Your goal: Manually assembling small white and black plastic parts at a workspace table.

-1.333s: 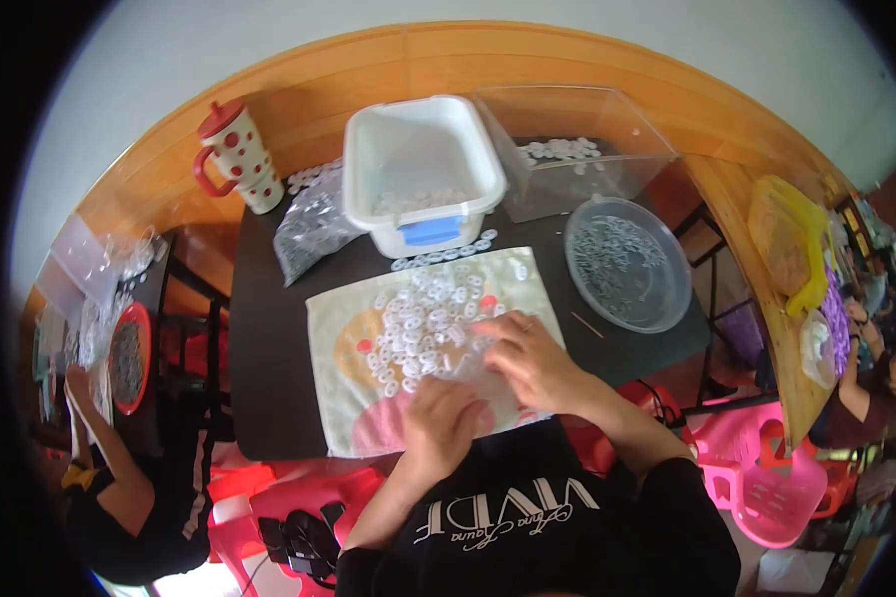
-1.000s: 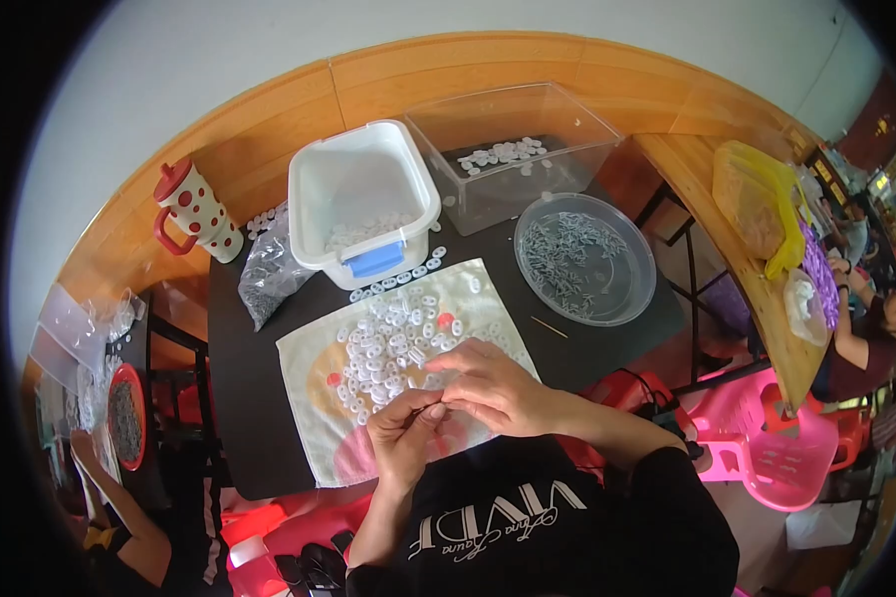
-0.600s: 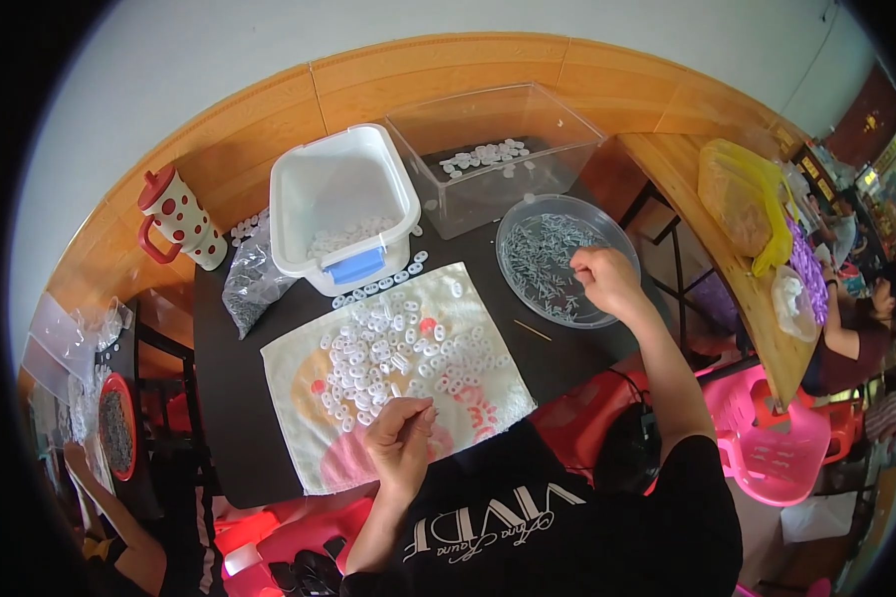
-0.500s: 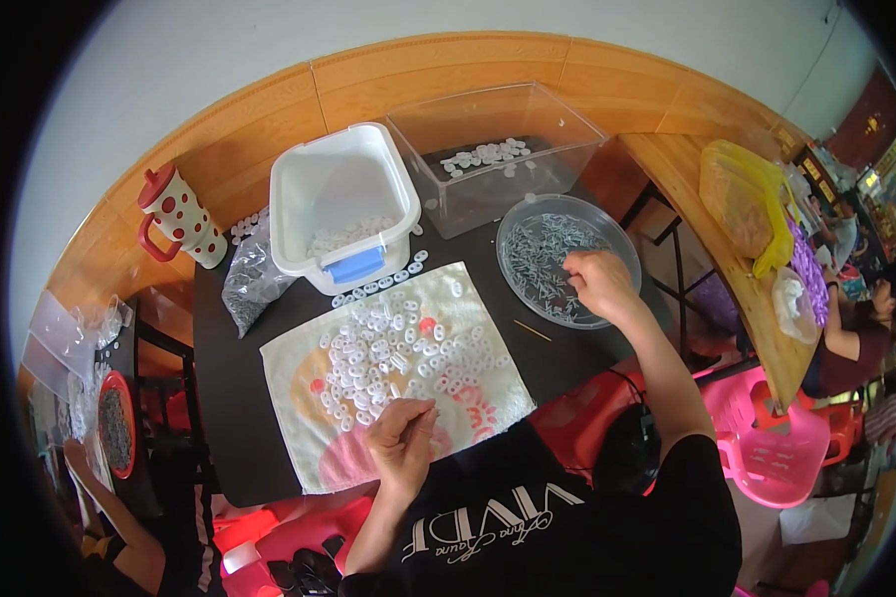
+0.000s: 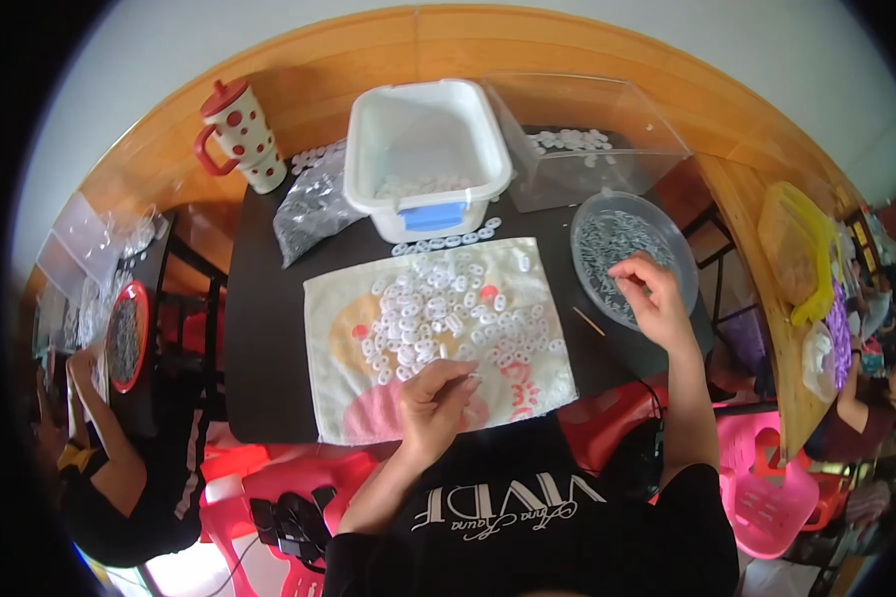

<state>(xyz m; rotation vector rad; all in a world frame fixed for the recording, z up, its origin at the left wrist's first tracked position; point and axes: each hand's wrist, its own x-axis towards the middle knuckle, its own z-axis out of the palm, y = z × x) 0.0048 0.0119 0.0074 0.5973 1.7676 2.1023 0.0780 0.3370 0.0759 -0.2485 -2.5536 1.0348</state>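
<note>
My left hand (image 5: pixel 434 408) is closed, thumb and fingers pinched together, over the near edge of a printed towel (image 5: pixel 340 298). A pale speck shows at its fingertips, too small to name. Just beyond it lies a heap of small white oval plastic pieces (image 5: pixel 413 313) with holes. My right hand (image 5: pixel 655 301) hangs over a round clear tray (image 5: pixel 689 261), its fingertips pinched together; what they hold, if anything, is hidden. Many small grey metal screws (image 5: pixel 615 239) cover the tray's bottom.
Behind the towel stand a white tub (image 5: pixel 356 194) with a blue latch and a clear box (image 5: pixel 627 179), both holding white pieces. A silvery bag (image 5: pixel 314 209), a dotted tumbler (image 5: pixel 244 139) and a thin stick (image 5: pixel 588 321) lie around. A co-worker (image 5: pixel 119 448) sits at left.
The view has shifted, so the table's things appear further right and higher. My right hand is still over the screws, fingers now more clearly pinched. My left hand stays closed over the towel.
</note>
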